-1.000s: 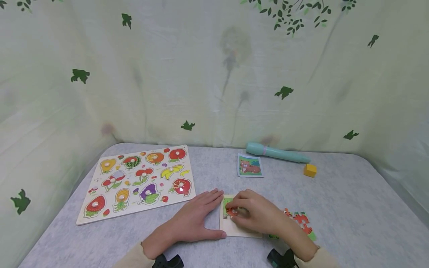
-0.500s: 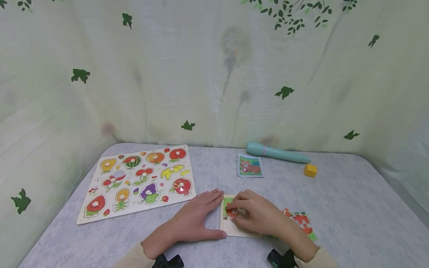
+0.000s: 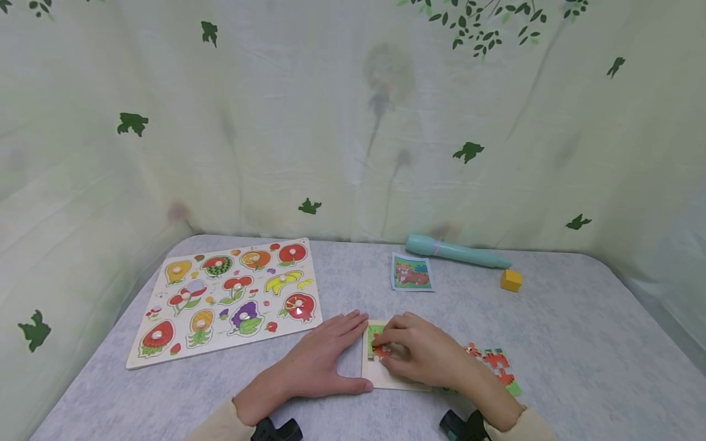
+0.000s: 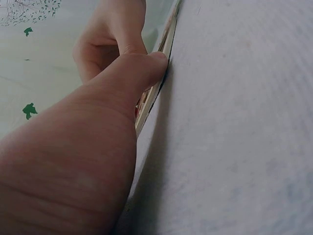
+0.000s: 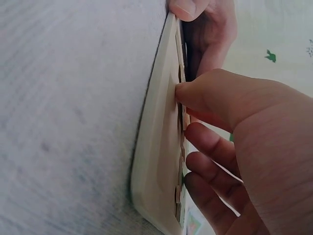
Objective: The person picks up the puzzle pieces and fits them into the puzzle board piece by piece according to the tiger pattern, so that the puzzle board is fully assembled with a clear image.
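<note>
A small pale wooden puzzle tray [image 3: 394,381], partly filled with green and red jigsaw pieces, lies flat at the table's front middle. My left hand [image 3: 322,358] lies along its left side with fingers straight, and its thumb touches the lower left corner. Over the tray, my right hand [image 3: 427,352] pinches a red jigsaw piece [image 3: 382,350] between thumb and index finger, among the pieces at the left. The right wrist view shows the thumb low against the tray [image 5: 155,166] and the other fingers loosely bent. My right hand hides the tray's right part.
Loose jigsaw pieces [image 3: 499,360] lie right of the tray, partly under my right forearm. A bear picture card [image 3: 411,274], a teal stick-like object [image 3: 463,252] and a yellow block [image 3: 510,281] lie farther back. At left rests a fruit puzzle board [image 3: 223,342].
</note>
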A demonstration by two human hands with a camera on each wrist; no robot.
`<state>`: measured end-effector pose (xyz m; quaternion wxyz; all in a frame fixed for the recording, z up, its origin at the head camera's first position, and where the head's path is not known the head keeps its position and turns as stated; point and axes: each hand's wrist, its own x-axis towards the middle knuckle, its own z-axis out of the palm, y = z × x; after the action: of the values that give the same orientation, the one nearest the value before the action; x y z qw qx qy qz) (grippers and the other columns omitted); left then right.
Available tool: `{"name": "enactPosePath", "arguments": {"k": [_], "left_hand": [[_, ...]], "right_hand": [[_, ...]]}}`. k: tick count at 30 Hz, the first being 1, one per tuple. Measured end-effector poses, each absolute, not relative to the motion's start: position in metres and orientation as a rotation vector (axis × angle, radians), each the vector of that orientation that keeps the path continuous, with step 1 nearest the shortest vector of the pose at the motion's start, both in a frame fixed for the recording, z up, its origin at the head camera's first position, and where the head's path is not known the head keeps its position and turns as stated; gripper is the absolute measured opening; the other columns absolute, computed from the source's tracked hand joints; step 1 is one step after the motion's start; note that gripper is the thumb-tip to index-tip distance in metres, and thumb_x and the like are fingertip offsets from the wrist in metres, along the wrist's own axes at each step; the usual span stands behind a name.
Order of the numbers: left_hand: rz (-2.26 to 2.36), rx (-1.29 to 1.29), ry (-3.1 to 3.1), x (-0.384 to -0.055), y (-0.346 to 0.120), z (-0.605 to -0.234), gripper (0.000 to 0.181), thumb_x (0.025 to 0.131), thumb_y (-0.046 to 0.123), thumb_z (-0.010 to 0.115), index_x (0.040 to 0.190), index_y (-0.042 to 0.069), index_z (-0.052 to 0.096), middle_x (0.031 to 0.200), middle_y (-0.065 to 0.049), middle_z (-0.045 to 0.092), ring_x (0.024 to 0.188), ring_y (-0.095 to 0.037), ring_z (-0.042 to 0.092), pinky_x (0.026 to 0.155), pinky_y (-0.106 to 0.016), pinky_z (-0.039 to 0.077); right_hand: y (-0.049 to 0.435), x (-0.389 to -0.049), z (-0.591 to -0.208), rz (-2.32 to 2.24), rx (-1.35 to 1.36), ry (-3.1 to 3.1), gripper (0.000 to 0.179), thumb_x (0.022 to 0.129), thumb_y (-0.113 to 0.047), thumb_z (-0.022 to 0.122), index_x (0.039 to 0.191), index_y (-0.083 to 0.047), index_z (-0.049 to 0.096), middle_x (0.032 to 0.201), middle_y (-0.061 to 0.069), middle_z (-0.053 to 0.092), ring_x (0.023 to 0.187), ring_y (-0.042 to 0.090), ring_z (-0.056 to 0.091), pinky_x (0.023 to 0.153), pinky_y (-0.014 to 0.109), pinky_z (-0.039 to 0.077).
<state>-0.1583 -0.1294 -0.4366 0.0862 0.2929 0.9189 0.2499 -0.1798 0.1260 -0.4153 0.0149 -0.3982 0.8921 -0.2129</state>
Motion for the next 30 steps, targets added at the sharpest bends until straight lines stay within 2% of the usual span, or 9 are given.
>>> {"name": "enactPosePath", "arguments": {"k": [7,16,30], "left_hand": [[0.740,0.869,2.739,-0.1580,-0.1295,-0.4362,0.103,0.084,0.076,0.066,0.163,0.018,0.034,0.170,0.008,0.027,0.158,-0.018,0.022,0.126,-0.051,0.026],[0.739,0.880,2.736,-0.1586,-0.1297,-0.4366,0.103,0.084,0.076,0.065,0.163,0.019,0.034,0.170,0.008,0.027,0.158,-0.017,0.022,0.127,-0.051,0.026],[0.739,0.885,2.736,-0.1582,-0.1291,-0.4358,0.103,0.084,0.076,0.066,0.163,0.018,0.034,0.170,0.007,0.027,0.158,-0.017,0.022,0.127,-0.050,0.025]], "right_hand": [[0.1249,-0.1803,-0.4157,-0.651,-1.245,2.775,0.020,0.094,-0.026,0.075,0.114,-0.026,0.078,0.106,-0.016,0.065,0.100,0.004,0.057,0.088,0.028,0.055],[0.1264,-0.1804,-0.4159,-0.691,-1.271,2.748,0.020,0.096,-0.026,0.074,0.115,-0.025,0.078,0.109,-0.016,0.066,0.105,0.004,0.058,0.094,0.031,0.055],[0.1259,-0.1792,-0.4161,-0.665,-1.299,2.777,0.019,0.096,-0.025,0.074,0.115,-0.024,0.078,0.108,-0.014,0.066,0.101,0.004,0.058,0.089,0.028,0.056]]}}
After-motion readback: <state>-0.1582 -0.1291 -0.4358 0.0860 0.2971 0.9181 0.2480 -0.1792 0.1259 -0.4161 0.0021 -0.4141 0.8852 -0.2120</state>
